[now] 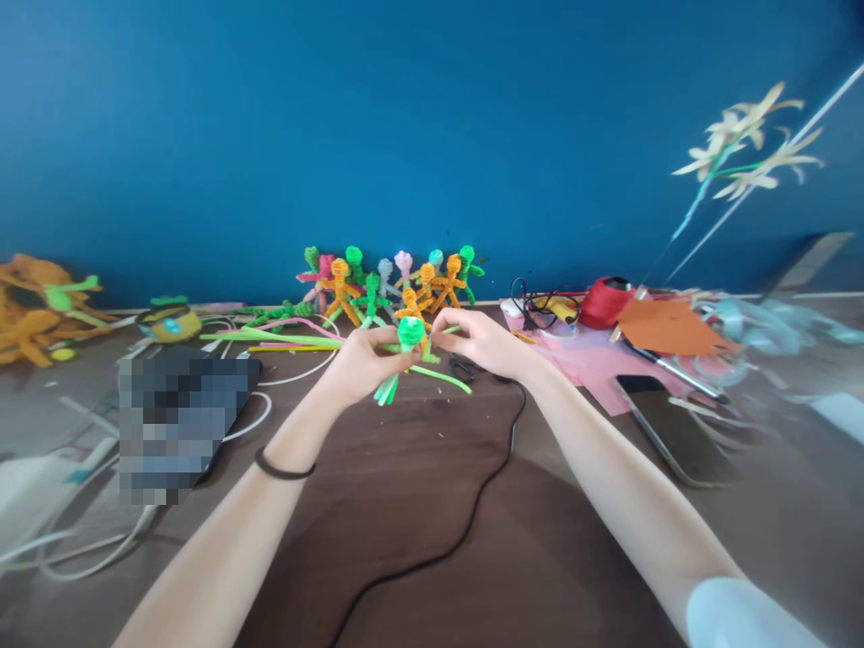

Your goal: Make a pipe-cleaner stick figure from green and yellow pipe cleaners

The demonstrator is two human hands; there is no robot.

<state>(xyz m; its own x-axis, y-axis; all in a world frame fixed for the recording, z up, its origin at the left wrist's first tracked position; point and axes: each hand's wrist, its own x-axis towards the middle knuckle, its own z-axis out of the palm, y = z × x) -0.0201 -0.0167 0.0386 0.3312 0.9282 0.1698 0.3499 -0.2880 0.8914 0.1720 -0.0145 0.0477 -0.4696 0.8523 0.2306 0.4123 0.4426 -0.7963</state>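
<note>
The step in hand looks like shaping a limb on the green-headed doll [411,333], held above the counter [405,522]. The left hand [361,364] reaches inward, fingers gripping it; the right hand [482,342] angles in, fingers apparently pinching a light-green strand [449,330]. Next seems to call for a steady left hold and small right-hand twist.

Diffuse light pales the wall [256,144] at left, soft shadow darkens the lower tabletop [405,486], and the side edges blur and stretch.
</note>
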